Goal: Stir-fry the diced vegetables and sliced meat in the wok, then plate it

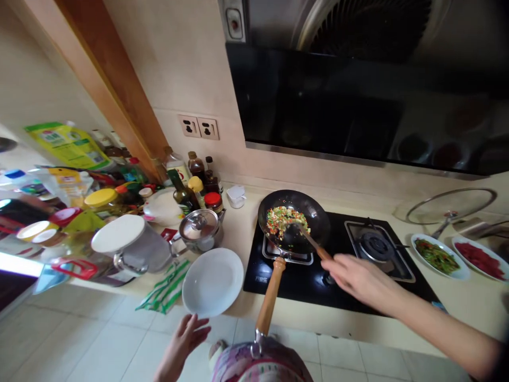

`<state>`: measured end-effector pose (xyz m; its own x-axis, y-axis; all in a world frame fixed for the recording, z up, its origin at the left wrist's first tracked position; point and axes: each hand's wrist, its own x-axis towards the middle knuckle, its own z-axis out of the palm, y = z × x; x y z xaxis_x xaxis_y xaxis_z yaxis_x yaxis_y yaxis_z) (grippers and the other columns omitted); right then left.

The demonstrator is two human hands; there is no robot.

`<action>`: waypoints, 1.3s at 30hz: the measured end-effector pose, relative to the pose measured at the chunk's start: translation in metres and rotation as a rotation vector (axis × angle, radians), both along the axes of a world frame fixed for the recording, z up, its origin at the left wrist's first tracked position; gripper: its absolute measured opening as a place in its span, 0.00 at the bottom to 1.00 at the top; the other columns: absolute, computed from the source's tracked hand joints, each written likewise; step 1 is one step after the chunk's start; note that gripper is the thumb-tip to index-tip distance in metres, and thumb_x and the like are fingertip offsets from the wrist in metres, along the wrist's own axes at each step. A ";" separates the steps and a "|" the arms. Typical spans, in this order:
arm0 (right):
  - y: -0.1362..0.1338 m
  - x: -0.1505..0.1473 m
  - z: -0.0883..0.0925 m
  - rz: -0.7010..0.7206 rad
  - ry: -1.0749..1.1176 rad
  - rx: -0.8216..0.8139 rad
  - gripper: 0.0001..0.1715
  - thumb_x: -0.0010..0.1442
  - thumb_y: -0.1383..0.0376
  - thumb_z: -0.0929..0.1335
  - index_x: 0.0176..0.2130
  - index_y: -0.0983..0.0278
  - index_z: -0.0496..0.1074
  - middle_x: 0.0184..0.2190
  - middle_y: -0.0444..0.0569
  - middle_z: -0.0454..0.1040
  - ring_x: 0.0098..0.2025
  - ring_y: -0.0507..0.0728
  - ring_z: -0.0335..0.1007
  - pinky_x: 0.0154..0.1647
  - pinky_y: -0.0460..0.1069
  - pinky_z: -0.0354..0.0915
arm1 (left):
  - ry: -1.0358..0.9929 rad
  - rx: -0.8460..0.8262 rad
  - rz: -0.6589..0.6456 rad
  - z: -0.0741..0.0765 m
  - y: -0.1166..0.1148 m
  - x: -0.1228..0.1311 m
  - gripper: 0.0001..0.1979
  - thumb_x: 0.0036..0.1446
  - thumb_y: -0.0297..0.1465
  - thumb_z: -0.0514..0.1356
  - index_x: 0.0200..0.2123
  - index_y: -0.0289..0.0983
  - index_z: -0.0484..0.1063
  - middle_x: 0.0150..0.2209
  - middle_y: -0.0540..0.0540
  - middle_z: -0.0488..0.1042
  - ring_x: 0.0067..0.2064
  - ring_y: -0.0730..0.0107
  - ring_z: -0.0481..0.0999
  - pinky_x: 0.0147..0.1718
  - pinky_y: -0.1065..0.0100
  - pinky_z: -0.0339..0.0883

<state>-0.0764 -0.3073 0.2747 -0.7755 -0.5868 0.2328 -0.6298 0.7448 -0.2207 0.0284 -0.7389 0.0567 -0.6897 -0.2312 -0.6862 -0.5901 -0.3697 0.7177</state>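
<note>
My right hand [352,273] is closed around the wooden handle of a spatula [316,245], whose dark blade rests in the food inside a black wok [316,212]. Chopped vegetables in red, green, white and yellow [286,217] lie in the wok's bowl. The wok sits on the left burner, its wooden handle [270,297] pointing toward my body. Below a white plate [213,281] at the counter's front edge, my left hand [186,337] has its fingers spread and holds nothing; its fingertips are close to the plate's rim, and I cannot tell if they touch it.
Right of the black stove [290,289] stand a plate of green vegetables [435,257], a plate of red meat [479,260] and a glass lid [451,207]. Left are a steel pot [201,231], a large pitcher [131,244], a green-striped cloth [167,286] and several bottles. A range hood [358,106] hangs above.
</note>
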 end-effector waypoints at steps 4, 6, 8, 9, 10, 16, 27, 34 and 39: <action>0.014 -0.056 0.013 -0.358 -0.181 -0.184 0.14 0.59 0.59 0.64 0.43 0.58 0.74 0.33 0.47 0.77 0.29 0.54 0.73 0.32 0.49 0.70 | 0.061 0.120 0.136 -0.011 0.026 -0.016 0.21 0.48 0.36 0.66 0.41 0.40 0.60 0.35 0.43 0.78 0.40 0.56 0.80 0.46 0.61 0.73; 0.021 -0.074 0.017 -0.627 -0.266 -0.398 0.15 0.56 0.56 0.66 0.41 0.61 0.74 0.25 0.46 0.75 0.23 0.54 0.72 0.25 0.48 0.69 | 0.093 0.121 0.180 -0.019 0.024 -0.020 0.21 0.48 0.34 0.65 0.42 0.41 0.60 0.35 0.45 0.77 0.39 0.56 0.80 0.46 0.60 0.74; 0.020 -0.084 0.013 -0.815 -0.351 -0.682 0.17 0.55 0.56 0.67 0.40 0.64 0.73 0.19 0.45 0.72 0.19 0.54 0.70 0.19 0.47 0.68 | 0.124 0.089 0.196 -0.029 0.019 -0.020 0.23 0.46 0.35 0.66 0.44 0.42 0.60 0.36 0.46 0.77 0.38 0.55 0.80 0.46 0.59 0.74; 0.017 -0.087 0.008 -0.855 -0.392 -0.820 0.17 0.54 0.56 0.67 0.40 0.66 0.72 0.18 0.45 0.71 0.19 0.54 0.69 0.18 0.47 0.67 | 0.128 0.064 0.200 -0.034 0.016 -0.019 0.25 0.45 0.37 0.66 0.45 0.43 0.60 0.36 0.46 0.77 0.38 0.54 0.80 0.46 0.58 0.74; 0.013 -0.088 0.003 -0.854 -0.428 -0.924 0.18 0.54 0.56 0.67 0.40 0.67 0.71 0.18 0.45 0.71 0.19 0.53 0.69 0.18 0.47 0.67 | 0.127 0.044 0.200 -0.038 0.014 -0.018 0.27 0.44 0.39 0.66 0.46 0.43 0.60 0.36 0.46 0.77 0.38 0.53 0.80 0.46 0.57 0.74; -0.022 -0.080 -0.028 -0.433 -0.249 -0.582 0.18 0.60 0.56 0.64 0.45 0.62 0.73 0.34 0.49 0.76 0.32 0.55 0.74 0.36 0.50 0.71 | 0.100 -0.006 0.121 -0.020 -0.003 -0.025 0.45 0.34 0.50 0.69 0.55 0.48 0.56 0.33 0.49 0.76 0.34 0.55 0.80 0.35 0.60 0.77; -0.023 -0.004 0.041 0.080 -0.201 -0.030 0.16 0.62 0.67 0.61 0.45 0.57 0.74 0.30 0.47 0.71 0.26 0.50 0.66 0.28 0.45 0.63 | 0.147 0.003 -0.128 0.105 0.000 -0.068 0.46 0.38 0.42 0.70 0.59 0.41 0.54 0.31 0.50 0.78 0.32 0.61 0.78 0.34 0.63 0.75; -0.016 -0.023 0.027 -0.095 -0.258 -0.221 0.13 0.60 0.63 0.62 0.40 0.59 0.74 0.29 0.46 0.75 0.29 0.54 0.71 0.30 0.48 0.67 | 0.178 -0.056 -0.229 0.148 0.027 -0.100 0.37 0.44 0.38 0.67 0.56 0.38 0.56 0.28 0.49 0.76 0.28 0.64 0.77 0.33 0.63 0.75; 0.025 -0.045 0.013 -0.631 -0.548 -0.892 0.17 0.58 0.55 0.64 0.41 0.63 0.71 0.21 0.45 0.73 0.20 0.54 0.70 0.20 0.48 0.68 | 0.238 -0.125 -0.351 0.164 0.055 -0.129 0.30 0.50 0.36 0.62 0.54 0.38 0.56 0.27 0.48 0.77 0.28 0.65 0.78 0.33 0.61 0.75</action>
